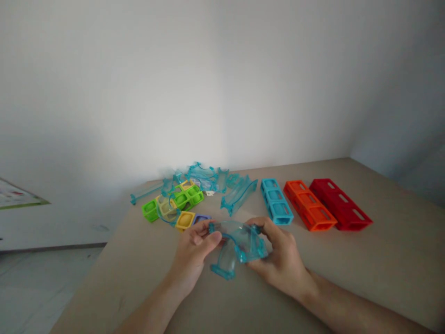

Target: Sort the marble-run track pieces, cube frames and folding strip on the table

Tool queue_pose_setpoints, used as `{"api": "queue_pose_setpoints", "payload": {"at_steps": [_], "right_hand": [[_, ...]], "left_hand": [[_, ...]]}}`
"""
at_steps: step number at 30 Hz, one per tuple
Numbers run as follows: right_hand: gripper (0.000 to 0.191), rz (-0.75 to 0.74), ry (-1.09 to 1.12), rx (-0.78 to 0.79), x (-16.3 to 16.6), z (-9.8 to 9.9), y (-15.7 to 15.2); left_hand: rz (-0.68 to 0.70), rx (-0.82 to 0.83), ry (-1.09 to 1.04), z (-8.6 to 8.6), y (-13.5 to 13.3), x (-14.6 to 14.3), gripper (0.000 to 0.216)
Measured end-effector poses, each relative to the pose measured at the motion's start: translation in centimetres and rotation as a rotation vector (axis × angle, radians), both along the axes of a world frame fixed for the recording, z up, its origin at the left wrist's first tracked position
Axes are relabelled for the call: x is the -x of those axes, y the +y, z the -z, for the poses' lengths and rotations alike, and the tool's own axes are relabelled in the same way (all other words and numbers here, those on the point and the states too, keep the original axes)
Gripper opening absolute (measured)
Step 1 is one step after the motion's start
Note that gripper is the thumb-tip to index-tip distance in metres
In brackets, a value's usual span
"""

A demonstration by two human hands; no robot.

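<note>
Between my hands, above the front of the table, are clear teal plastic marble-run track pieces (239, 239), curved, with darker teal clip ends. My left hand (196, 246) pinches the left end with thumb and fingers. On the other side my right hand (278, 253) grips the right end, its fingers partly hidden behind the plastic. A curved section (226, 262) hangs lower, toward me; I cannot tell whether it is joined to the upper one. Just beyond my left hand lie a yellow block (185, 220) and a purple block (201, 219), the purple one partly covered by my fingers.
Several teal tracks (239, 192) lie heaped near the wall. Among them are green blocks (187, 198). To the right stand a blue three-cell block (276, 202), an orange one (308, 206) and a red one (340, 205). The table's (139, 287) left edge drops to the floor.
</note>
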State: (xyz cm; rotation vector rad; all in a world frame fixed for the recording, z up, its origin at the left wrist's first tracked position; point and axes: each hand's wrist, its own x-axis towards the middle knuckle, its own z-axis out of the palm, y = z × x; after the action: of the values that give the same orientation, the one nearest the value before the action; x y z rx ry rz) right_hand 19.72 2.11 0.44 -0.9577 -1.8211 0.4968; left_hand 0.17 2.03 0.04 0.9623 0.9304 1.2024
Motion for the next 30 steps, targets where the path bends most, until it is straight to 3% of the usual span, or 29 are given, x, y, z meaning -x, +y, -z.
{"api": "queue_pose_setpoints", "payload": {"at_steps": [5, 10, 15, 20, 22, 26, 30], "right_hand": [[0.019, 0.025, 0.033, 0.085, -0.1, 0.5, 0.2], [0.013, 0.035, 0.076, 0.159, 0.0, 0.8, 0.2], [0.019, 0.05, 0.195, 0.331, 0.5, 1.2, 0.8], [0.059, -0.086, 0.637, 0.863, 1.1, 1.5, 1.8], [0.064, -0.162, 0.805, 1.008, 1.2, 1.3, 1.9], [0.058, -0.249, 0.977, 1.104, 1.3, 0.9, 1.8], [0.029, -0.258, 0.954, 1.132, 1.4, 1.0, 2.0]], "left_hand": [[0.219, -0.019, 0.231, -0.1, -0.9, 0.1, 0.04], [0.397, 0.069, 0.249, 0.4, -1.3, -0.4, 0.028], [0.345, 0.245, 0.041, 1.0, -0.9, -0.7, 0.036], [0.344, 0.315, -0.046, 0.3, -0.9, -0.5, 0.029], [0.337, 0.324, -0.049, 0.1, -0.9, -0.4, 0.027], [0.301, 0.305, 0.013, 0.2, -1.0, -0.6, 0.037], [0.217, 0.286, 0.072, 0.7, -0.9, -0.8, 0.05]]}}
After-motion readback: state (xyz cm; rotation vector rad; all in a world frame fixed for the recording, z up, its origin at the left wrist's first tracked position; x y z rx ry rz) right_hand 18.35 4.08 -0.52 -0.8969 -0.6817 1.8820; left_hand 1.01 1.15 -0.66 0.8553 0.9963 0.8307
